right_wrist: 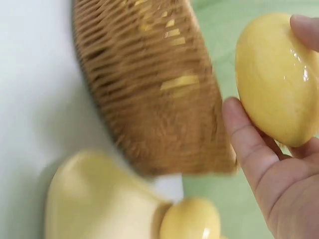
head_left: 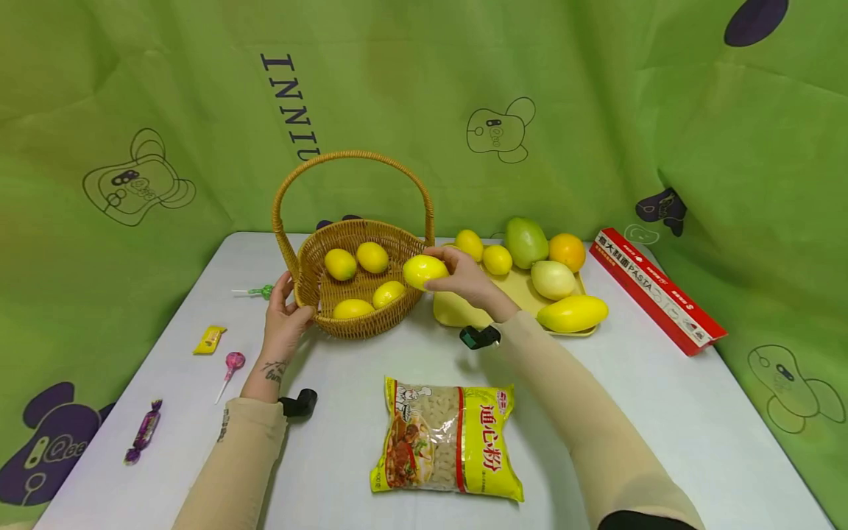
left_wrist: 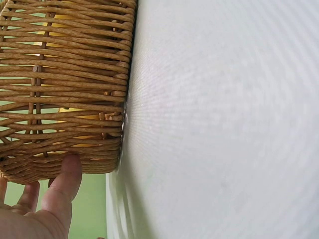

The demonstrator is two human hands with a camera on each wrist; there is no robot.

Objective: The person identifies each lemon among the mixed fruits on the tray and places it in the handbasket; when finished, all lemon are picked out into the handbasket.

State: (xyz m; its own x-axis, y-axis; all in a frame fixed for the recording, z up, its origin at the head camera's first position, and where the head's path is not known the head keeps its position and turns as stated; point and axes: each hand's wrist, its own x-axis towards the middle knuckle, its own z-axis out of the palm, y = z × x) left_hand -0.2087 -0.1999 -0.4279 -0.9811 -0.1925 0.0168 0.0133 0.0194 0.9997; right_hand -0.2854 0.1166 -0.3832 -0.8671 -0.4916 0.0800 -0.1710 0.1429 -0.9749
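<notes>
A wicker basket (head_left: 358, 324) with a tall arched handle stands at the back of the table, several yellow lemons (head_left: 353, 309) lying in it. My left hand (head_left: 283, 324) grips the basket's left end, its thumb (left_wrist: 64, 186) against the woven side. In my right hand (head_left: 467, 280) is another lemon (head_left: 424, 271), pinched between thumb and fingers and raised at the basket's right rim. Close up in the right wrist view, this lemon (right_wrist: 276, 79) looks smooth and glossy, with the wicker side beyond the fingertips.
Right of the basket, a pale yellow tray (head_left: 457, 309) bears two lemons (head_left: 497, 260), a green fruit (head_left: 526, 243), an orange (head_left: 567, 252), a pale round fruit (head_left: 553, 280) and a long yellow fruit (head_left: 573, 314). A pasta box (head_left: 656, 291), a macaroni bag (head_left: 447, 439) and several candies (head_left: 143, 433) lie around.
</notes>
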